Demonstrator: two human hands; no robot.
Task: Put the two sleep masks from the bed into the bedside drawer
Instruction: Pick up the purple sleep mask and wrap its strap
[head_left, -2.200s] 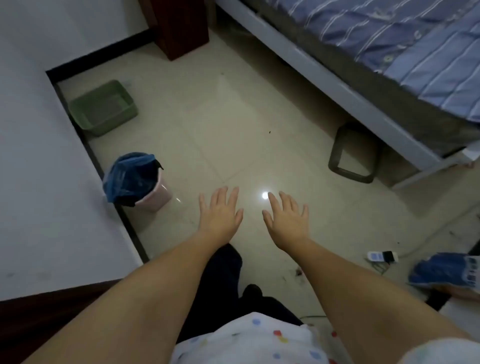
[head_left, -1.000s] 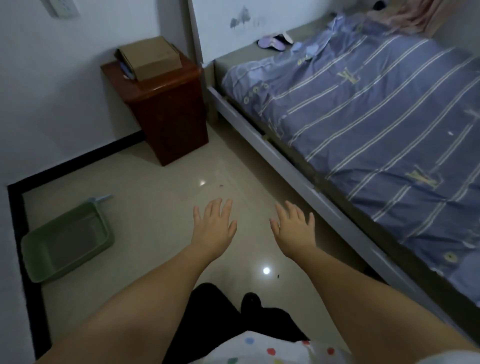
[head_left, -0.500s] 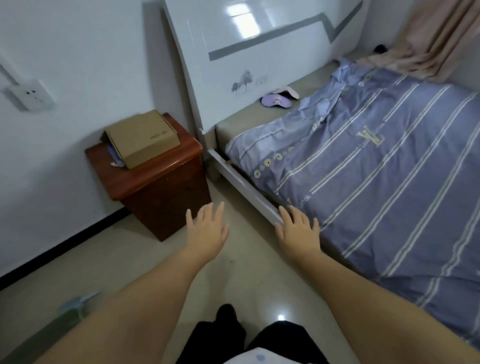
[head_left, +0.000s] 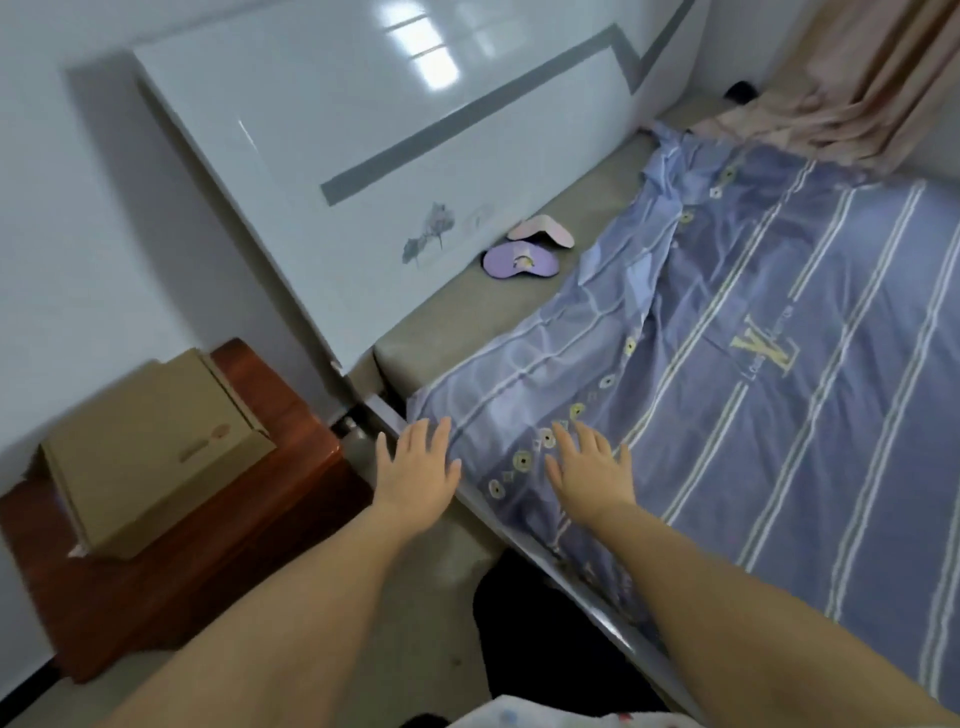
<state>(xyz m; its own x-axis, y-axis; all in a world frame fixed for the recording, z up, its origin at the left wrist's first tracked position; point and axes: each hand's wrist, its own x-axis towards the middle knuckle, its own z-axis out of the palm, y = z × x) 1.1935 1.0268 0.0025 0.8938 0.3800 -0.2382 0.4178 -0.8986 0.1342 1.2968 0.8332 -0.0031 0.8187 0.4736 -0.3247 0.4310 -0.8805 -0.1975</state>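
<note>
Your left hand (head_left: 415, 470) and right hand (head_left: 589, 470) reach flat, palms down, fingers (head_left: 563, 436) spread and holding nothing, over the striped blue quilt (head_left: 779, 415), while a soft purple sleep mask (head_left: 521, 262) and a pink sleep mask (head_left: 541, 232) lie on bare mattress by the glossy white headboard (head_left: 363, 156), near the reddish wooden bedside cabinet (head_left: 291, 441).

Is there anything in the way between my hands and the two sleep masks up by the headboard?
Nothing visible. Both the left hand and right hand are open and empty, and only flat striped bedsheet and bare mattress lie before the purple sleep mask and pink sleep mask.
</note>
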